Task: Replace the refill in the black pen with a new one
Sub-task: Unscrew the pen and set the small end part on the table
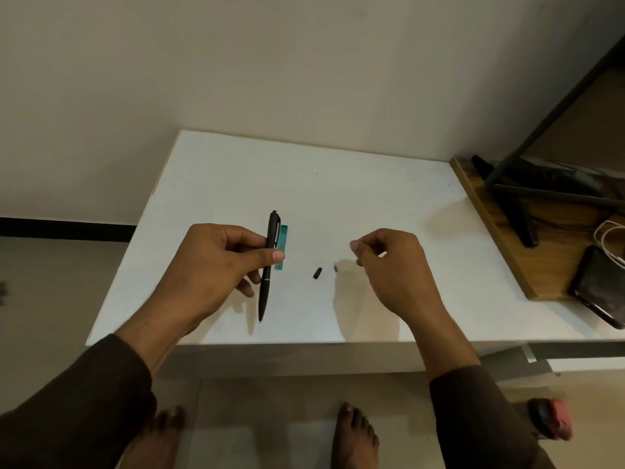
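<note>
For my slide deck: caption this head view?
Left hand grips black pen above white table; right hand hovers nearby.

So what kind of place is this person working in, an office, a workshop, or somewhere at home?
Most likely a room at home. The person stands barefoot at a small white table set against a plain wall, and the wooden desk beside it holds a phone and a white cable.

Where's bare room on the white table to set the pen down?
Free: the far half of the white table, beyond both hands, and the near strip by its front edge. Crowded: between the left hand holding the slim black pen and the right hand, around the small black cap.
</note>
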### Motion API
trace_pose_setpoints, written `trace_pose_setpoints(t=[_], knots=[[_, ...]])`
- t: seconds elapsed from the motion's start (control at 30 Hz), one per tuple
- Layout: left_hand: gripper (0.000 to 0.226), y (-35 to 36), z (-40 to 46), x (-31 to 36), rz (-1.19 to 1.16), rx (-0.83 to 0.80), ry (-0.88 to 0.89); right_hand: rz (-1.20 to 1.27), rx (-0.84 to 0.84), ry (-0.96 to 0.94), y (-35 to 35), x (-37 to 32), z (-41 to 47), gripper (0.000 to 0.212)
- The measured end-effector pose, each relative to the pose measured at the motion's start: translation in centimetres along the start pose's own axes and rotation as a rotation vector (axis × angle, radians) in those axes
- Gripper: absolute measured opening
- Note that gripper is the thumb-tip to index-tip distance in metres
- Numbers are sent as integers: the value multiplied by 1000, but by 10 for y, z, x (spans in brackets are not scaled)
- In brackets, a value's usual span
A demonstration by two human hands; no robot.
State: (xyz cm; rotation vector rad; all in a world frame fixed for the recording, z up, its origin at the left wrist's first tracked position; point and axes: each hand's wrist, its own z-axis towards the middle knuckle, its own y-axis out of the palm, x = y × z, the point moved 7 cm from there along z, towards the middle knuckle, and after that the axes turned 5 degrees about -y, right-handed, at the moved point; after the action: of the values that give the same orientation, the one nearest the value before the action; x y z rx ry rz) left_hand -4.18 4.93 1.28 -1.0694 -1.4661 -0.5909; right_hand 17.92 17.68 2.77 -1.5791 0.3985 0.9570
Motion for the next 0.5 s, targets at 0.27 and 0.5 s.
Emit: trace_pose_setpoints(t=[0.27, 0.5], knots=[[12, 6, -2, 1, 4, 8, 15, 237, -345, -106, 57, -55, -34, 21], [25, 14, -3, 6, -2, 16, 37, 137, -290, -57, 55, -51, -37, 22]])
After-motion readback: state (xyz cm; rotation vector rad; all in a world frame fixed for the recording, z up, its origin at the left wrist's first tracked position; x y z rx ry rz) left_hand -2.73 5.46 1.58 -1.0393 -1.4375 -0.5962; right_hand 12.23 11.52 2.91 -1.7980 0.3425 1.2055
